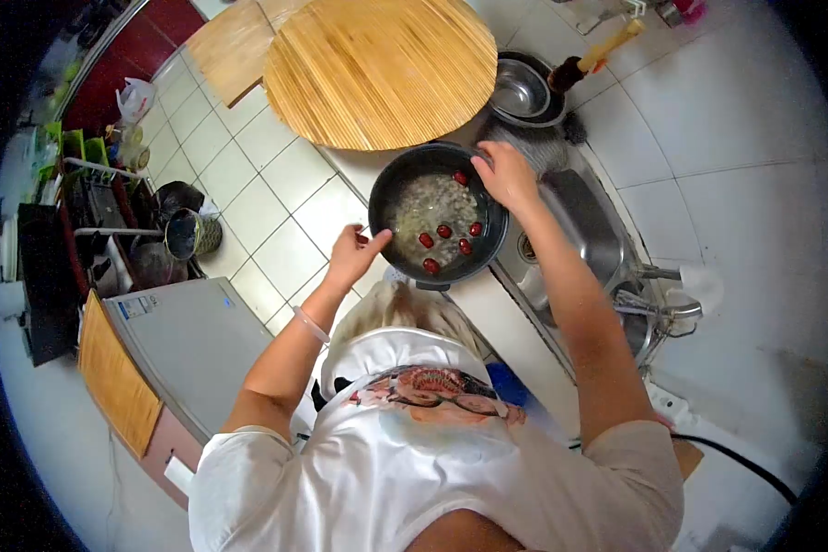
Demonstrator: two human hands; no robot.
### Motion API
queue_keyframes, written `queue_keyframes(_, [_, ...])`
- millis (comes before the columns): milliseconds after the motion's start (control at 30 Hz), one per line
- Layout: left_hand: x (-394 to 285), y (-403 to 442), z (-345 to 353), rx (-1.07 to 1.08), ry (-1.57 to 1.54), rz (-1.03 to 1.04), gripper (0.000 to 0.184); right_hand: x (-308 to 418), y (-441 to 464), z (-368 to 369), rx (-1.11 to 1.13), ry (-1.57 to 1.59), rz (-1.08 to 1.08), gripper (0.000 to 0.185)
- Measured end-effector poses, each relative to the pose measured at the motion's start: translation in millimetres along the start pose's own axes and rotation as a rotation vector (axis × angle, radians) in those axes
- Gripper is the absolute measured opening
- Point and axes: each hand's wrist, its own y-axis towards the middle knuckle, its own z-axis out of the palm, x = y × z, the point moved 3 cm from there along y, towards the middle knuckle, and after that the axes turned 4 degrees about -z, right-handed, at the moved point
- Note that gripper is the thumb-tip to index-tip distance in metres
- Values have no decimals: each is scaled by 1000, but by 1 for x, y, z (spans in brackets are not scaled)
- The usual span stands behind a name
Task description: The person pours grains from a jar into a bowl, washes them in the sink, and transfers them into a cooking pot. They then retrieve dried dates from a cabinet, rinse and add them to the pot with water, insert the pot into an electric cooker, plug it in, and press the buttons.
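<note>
A dark round pot (499, 241) is held in front of my body, between both hands. Inside it are a pale grainy mixture in liquid (423, 204) and several red dates (443, 231). My left hand (359, 250) grips the pot's left side, thumb at the rim. At the upper right rim, my right hand (506, 175) is closed on the pot, with its fingers partly hidden behind the edge.
Beyond the pot lies a large round wooden board (382, 69). A metal sink (584, 225) with a faucet (676, 308) is at the right, near stacked metal bowls (522, 87). A grey fridge (193, 336) and a shelf rack (110, 230) stand left.
</note>
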Motion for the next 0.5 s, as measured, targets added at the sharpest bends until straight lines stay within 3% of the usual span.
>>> queue_keyframes(67, [-3,-22,9,302,-215,-235,68,-1,24,13,80,-110,12,35])
queue_keyframes(133, [-4,-47,23,468,-405,-403,67,-6,36,30,297,-17,75,41])
queue_keyframes(200, [-2,-69,43,617,-598,-517,57,-3,36,34,311,-74,47,44])
queue_keyframes(467, [9,-97,71,472,-1008,-603,35,-14,30,32,460,-139,-117,47])
queue_keyframes(500, [8,-100,71,396,-964,-528,31,-19,27,34,486,-146,-91,46])
